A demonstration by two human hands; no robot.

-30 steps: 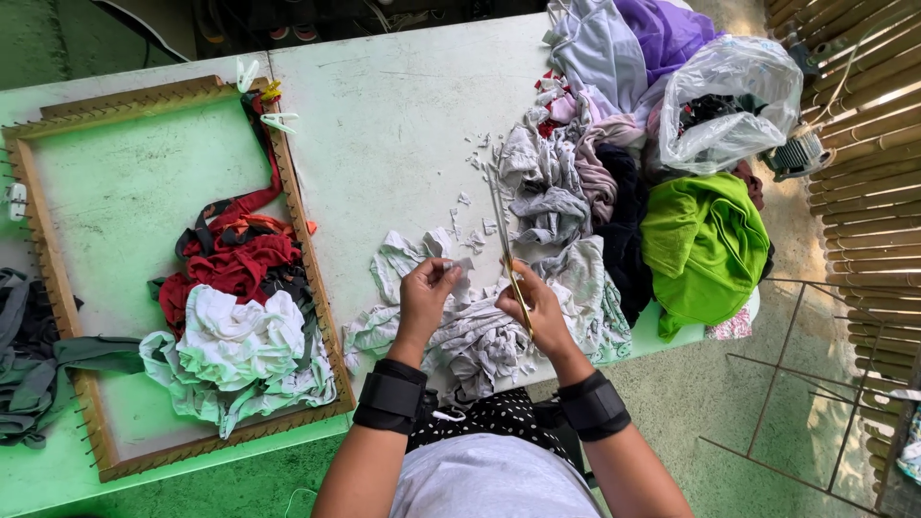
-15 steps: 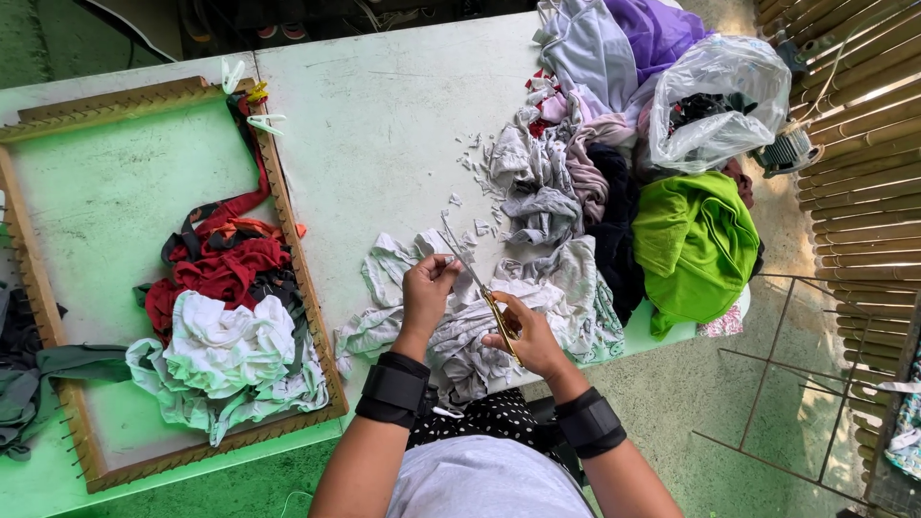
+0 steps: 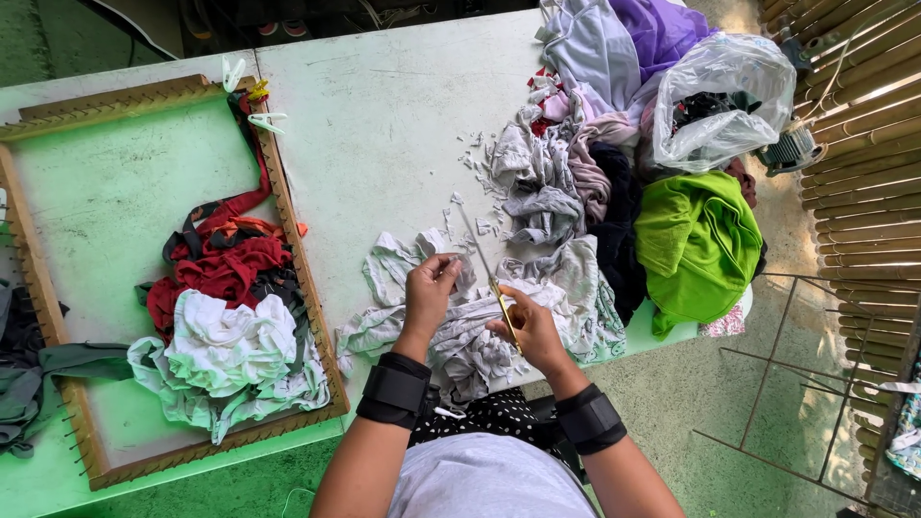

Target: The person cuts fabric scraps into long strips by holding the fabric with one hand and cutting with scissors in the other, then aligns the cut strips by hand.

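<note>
Head view — scissors (image 3: 487, 273) now lowered, right hand (image 3: 528, 326); left hand (image 3: 427, 293) still pinching grey cloth (image 3: 460, 336).

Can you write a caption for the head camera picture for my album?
Right hand works scissors on grey cloth pinched by left hand.
</note>
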